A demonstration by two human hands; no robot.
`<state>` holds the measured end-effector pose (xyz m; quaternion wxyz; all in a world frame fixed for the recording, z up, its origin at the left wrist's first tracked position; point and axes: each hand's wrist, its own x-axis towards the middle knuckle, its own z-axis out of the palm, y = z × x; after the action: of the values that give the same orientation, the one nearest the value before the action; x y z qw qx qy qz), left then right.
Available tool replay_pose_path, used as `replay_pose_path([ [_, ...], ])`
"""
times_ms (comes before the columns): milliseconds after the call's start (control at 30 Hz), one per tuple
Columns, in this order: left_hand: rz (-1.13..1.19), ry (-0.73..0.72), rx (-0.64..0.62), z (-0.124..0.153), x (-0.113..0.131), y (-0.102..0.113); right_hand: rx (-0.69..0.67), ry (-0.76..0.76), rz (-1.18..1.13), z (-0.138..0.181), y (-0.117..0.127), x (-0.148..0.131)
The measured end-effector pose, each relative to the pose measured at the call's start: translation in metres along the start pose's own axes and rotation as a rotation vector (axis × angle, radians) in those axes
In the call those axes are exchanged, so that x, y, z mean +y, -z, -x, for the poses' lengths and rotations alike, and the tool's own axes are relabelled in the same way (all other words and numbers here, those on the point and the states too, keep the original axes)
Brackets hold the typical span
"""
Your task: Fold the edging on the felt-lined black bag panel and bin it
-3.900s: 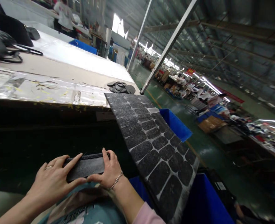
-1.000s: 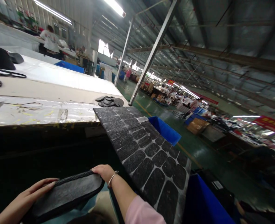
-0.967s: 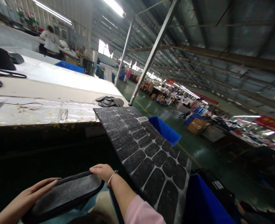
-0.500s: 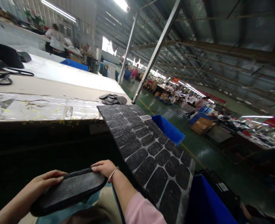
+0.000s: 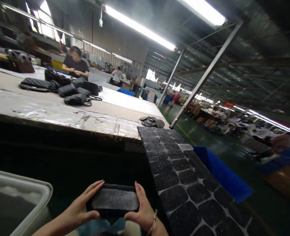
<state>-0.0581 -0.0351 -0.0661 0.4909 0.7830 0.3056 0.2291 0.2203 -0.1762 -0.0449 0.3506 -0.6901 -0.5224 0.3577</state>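
A black oblong bag piece (image 5: 114,199) with a greyish flat face and rounded black edges is held low in front of my body. My left hand (image 5: 83,205) grips its left end, thumb below and fingers on top. At the opposite end, my right hand (image 5: 143,207), with a bracelet on the wrist, presses in the same way. To the right slopes a long board (image 5: 157,182) covered with rows of dark rounded panels (image 5: 200,193). One pale piece (image 5: 185,147) lies on the board's far right edge.
A long worktable (image 5: 49,113) carries black bags (image 5: 73,90) and a small pile of grey pieces (image 5: 152,122). A white tub (image 5: 45,190) stands at my left. Blue bins (image 5: 223,177) are beyond the board. A person (image 5: 76,64) works across the table.
My view has swung left, bringing the bags, a person and the white tub into sight. The bag piece has turned more level, and both hands now hold its ends with thumbs below.
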Motion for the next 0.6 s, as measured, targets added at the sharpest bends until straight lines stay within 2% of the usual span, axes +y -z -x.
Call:
replay_pose_path([
  [133, 0.021, 0.007, 0.064, -0.001, 0.001, -0.007, 0.008, 0.021, 0.046, -0.005, -0.004, 0.0],
  [267, 0.069, 0.001, 0.073, -0.002, -0.001, -0.01, 0.022, 0.098, 0.047, -0.008, -0.008, 0.012],
  [400, 0.134, 0.016, 0.107, -0.003, -0.012, -0.014, 0.146, 0.152, -0.148, -0.006, -0.014, 0.033],
  [500, 0.365, 0.149, 0.194, -0.003, -0.021, -0.022, 0.276, 0.011, -0.375, -0.007, -0.018, 0.043],
  [600, 0.628, 0.356, 0.287, -0.004, -0.024, -0.031, 0.352, -0.065, -0.431, -0.01, -0.022, 0.046],
])
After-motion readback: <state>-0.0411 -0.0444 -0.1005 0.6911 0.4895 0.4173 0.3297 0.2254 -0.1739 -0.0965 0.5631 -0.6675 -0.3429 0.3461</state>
